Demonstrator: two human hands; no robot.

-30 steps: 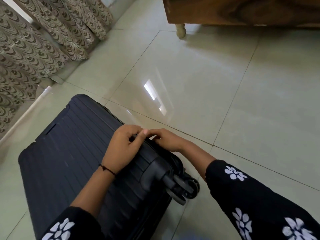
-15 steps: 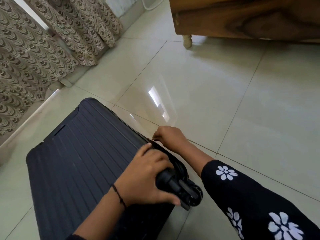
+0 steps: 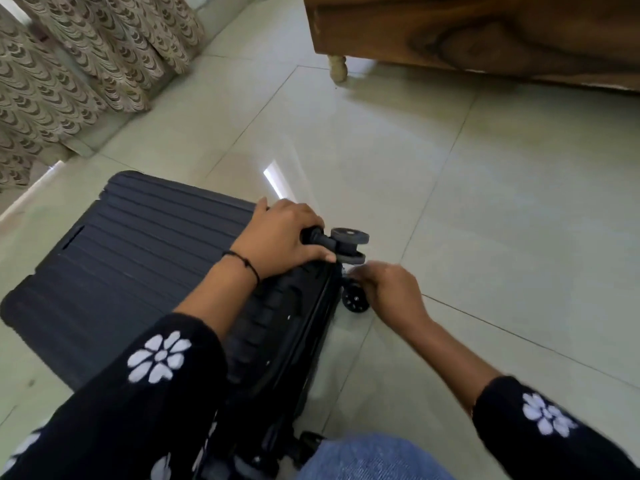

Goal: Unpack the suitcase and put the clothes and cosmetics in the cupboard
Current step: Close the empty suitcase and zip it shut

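Note:
A dark ribbed hard-shell suitcase (image 3: 138,258) lies flat and closed on the tiled floor. My left hand (image 3: 280,239) grips its wheel-end corner, fingers curled over the edge by the upper wheel (image 3: 349,236). My right hand (image 3: 388,289) pinches something small, apparently the zipper pull, at the suitcase's side seam between the upper wheel and a lower wheel (image 3: 355,301). The pull itself is hidden by my fingers. No clothes or cosmetics are in view.
A wooden piece of furniture (image 3: 485,32) on a turned leg (image 3: 338,69) stands at the top right. Patterned curtains (image 3: 69,64) hang at the left. Open tiled floor (image 3: 502,202) spreads to the right. My blue-clad knee (image 3: 374,459) is at the bottom.
The view swung, so the suitcase now shows its wheel end. My right hand moved along the seam from the long side round the corner to between the wheels. My left hand stays on the corner.

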